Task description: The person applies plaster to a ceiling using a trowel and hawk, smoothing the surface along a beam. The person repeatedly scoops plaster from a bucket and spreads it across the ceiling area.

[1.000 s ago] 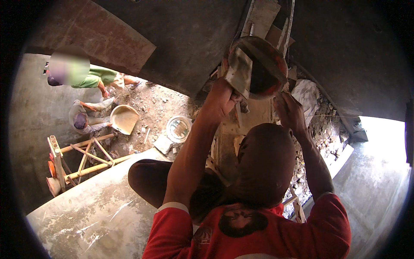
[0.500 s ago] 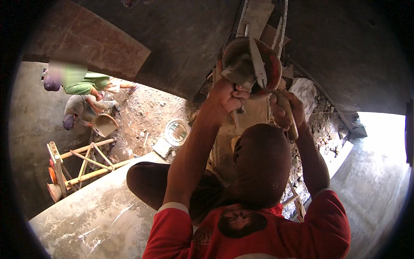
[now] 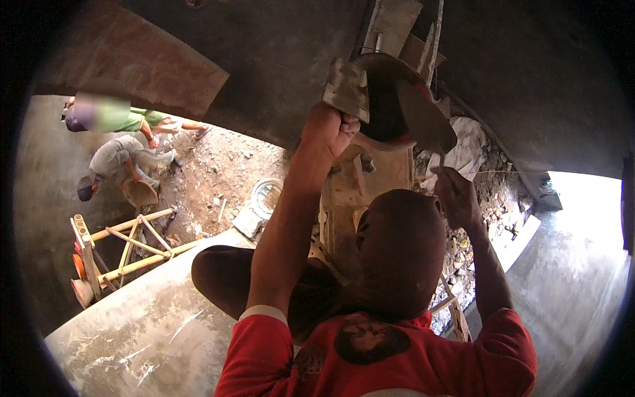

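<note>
In my left hand point(image 3: 331, 129) is a small rectangular plastering float point(image 3: 347, 87), smeared with grey mortar, its fingers closed below the plate. My right hand point(image 3: 456, 195) grips a trowel by its handle, and the broad, pointed trowel blade point(image 3: 426, 118) is tilted over the right side of a round, dark bucket point(image 3: 383, 135). Between the two tools the bucket's mouth shows, with a reddish inner rim. What lies at its bottom is too dark to make out. Float and trowel are apart.
Below on the left, a person in green point(image 3: 135, 121) and a bending person in grey point(image 3: 116, 155) with a basin point(image 3: 140, 193) are on rubble ground. A bamboo frame point(image 3: 126, 248) leans near a concrete ledge point(image 3: 152, 311). A pale round container point(image 3: 266, 197) stands beyond it.
My left hand has moved left with the float, away from the bucket's mouth. My right hand has turned the trowel, swinging its blade right and flatter. The person in grey has shifted left with the basin.
</note>
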`<state>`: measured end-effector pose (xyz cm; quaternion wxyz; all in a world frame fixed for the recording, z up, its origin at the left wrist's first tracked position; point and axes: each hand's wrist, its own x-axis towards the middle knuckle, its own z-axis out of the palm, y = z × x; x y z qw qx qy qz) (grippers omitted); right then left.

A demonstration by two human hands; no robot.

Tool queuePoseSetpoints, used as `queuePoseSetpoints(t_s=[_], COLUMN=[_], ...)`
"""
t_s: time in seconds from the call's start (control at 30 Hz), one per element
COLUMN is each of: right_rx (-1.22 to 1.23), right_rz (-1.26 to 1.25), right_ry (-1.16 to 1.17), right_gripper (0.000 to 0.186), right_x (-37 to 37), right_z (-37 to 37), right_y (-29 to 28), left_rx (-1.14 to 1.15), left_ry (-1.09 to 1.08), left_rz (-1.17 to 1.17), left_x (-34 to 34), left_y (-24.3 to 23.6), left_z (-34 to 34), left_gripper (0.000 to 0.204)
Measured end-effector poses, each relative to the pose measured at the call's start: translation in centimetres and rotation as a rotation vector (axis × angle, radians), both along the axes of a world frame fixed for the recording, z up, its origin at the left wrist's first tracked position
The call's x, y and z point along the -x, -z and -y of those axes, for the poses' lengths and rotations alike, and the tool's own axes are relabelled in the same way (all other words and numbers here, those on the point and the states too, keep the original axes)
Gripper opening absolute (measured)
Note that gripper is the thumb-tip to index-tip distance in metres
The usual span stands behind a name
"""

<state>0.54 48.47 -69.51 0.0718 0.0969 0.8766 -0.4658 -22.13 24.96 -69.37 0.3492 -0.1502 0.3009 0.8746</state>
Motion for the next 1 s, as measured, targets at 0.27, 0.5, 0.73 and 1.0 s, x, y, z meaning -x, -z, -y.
queuePoseSetpoints(t_s=[0.27, 0.5, 0.73, 1.0], right_rx=[-0.265, 0.087, -0.195, -0.221], right_rz=[-0.350, 0.219, -0.081, -0.327], right_ry=[-0.134, 0.228, 0.083, -0.255], right_gripper=[0.030, 0.037, 0.030, 0.026], right_x=[5.2, 9.0, 6.5, 5.2], right_z=[1.2, 3.5, 3.4, 1.9], right_y=[3.8, 0.2, 0.6, 0.7], left_rx=[0.675, 1.009, 0.595, 0.633], left_ry=[-0.011, -0.062, 0.068, -0.062], left_rz=[-0.869, -1.337, -0.579, -1.228], left_x=[-2.5, -4.0, -3.3, -2.3], left_y=[1.2, 1.5, 1.1, 5.8], left_z=[0.1, 3.4, 2.8, 3.4], left_gripper=[0.015, 0.017, 0.027, 0.034])
